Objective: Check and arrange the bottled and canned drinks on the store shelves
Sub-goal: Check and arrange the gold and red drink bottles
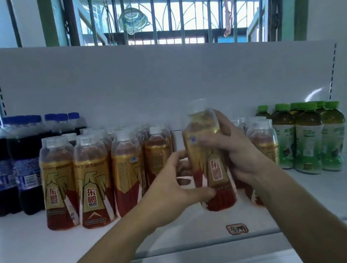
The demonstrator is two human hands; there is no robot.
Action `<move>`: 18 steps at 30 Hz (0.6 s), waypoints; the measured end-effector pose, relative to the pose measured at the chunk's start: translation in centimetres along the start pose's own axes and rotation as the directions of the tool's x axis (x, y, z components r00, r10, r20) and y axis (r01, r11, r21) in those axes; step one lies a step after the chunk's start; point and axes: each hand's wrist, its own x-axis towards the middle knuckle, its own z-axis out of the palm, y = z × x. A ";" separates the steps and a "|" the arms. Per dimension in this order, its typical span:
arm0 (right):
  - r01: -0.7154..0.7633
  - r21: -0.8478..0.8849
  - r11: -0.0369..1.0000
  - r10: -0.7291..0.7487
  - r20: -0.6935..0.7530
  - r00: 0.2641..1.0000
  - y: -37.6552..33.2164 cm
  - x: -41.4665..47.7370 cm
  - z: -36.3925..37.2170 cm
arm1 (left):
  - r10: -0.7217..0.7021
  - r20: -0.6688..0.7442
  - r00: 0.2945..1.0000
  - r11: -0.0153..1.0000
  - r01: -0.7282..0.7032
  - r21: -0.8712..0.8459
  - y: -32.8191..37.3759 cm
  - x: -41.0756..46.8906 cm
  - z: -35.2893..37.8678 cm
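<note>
Near the middle of the shelf, in a gap in the row, a bottle is held, tipped a little to the left. It is gripped round its top half by the right hand, fingers curled, and pinched low down by the left hand. It is full, so some weight is likely. The plastic looks smooth, maybe slippy, and may give if squeezed. The wrapped middle is best held. A gold and red wrap, yellow drink and a clear cap are seen.
</note>
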 end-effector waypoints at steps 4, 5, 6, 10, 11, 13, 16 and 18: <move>0.185 -0.229 0.956 -0.167 0.094 0.981 -0.2 -0.8 0.2 | 0.147 -0.094 0.985 0.975 -0.128 0.184 -1.0 0.7 0.0; 0.209 -0.256 0.944 -0.185 0.117 0.976 -0.3 -0.9 0.4 | 0.177 -0.122 0.977 0.968 -0.150 0.202 -1.3 0.8 0.0; 0.226 -0.278 0.934 -0.195 0.134 0.972 -0.4 -1.0 0.6 | 0.201 -0.146 0.969 0.963 -0.169 0.209 -1.6 0.9 -0.1; 0.226 -0.323 0.919 -0.185 0.154 0.971 -0.4 -1.1 1.2 | 0.277 -0.189 0.942 0.942 -0.228 0.246 -2.2 1.2 -0.3; 0.219 -0.324 0.920 -0.182 0.142 0.973 -0.4 -1.1 1.3 | 0.283 -0.183 0.942 0.938 -0.231 0.260 -2.2 1.1 -0.4; 0.206 -0.322 0.924 -0.187 0.089 0.978 -0.1 -0.9 1.4 | 0.272 -0.147 0.951 0.935 -0.225 0.273 -1.9 0.9 -0.8; 0.161 -0.309 0.937 -0.178 -0.026 0.984 1.0 -0.1 1.8 | 0.266 -0.146 0.953 0.921 -0.207 0.330 -1.5 0.4 -2.0; 0.104 -0.256 0.961 -0.130 -0.087 0.988 2.2 0.5 2.2 | 0.382 -0.229 0.895 0.859 -0.253 0.445 -1.2 0.2 -3.4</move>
